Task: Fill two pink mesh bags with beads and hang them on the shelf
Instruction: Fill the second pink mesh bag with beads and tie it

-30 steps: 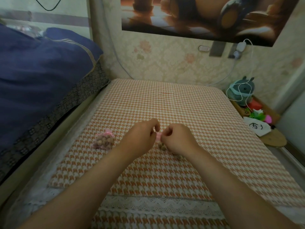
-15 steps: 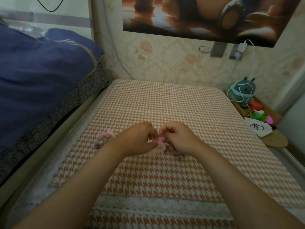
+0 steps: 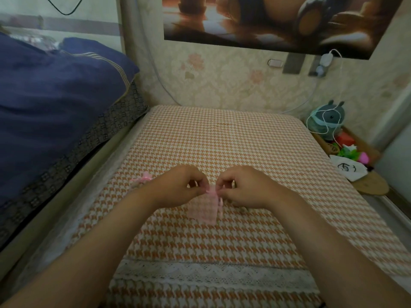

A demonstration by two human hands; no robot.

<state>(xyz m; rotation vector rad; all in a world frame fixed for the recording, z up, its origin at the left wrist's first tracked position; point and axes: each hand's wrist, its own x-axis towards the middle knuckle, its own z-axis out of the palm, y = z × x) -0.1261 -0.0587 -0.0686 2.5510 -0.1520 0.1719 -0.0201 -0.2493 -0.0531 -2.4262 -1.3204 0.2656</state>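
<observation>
- Left hand [image 3: 180, 185] and right hand [image 3: 242, 187] meet mid-counter. The fingers of both are curled, and each pinches one side of the mouth of a small, flat pink mesh drawstring bag [image 3: 203, 211].
- The bag lies just nearer than the fingertips. Its mouth is at the far end between the two hands and its body trails toward the near edge, drifting slightly left. Long axis runs far to near. It looks limp, so probably unfilled.
- Both hands are equally close to the mouth, and neither is free.
- A second pink mesh bag, lumpy with beads [image 3: 141, 180], sits on the orange-and-white houndstooth counter cloth [image 3: 222, 141] to the left. It is just beyond the left wrist and partly hidden by it.
- Judgement: the next move calls for pulling the mouth apart left-right. There are specks by the right hand, too small to tell if they are loose beads.
</observation>
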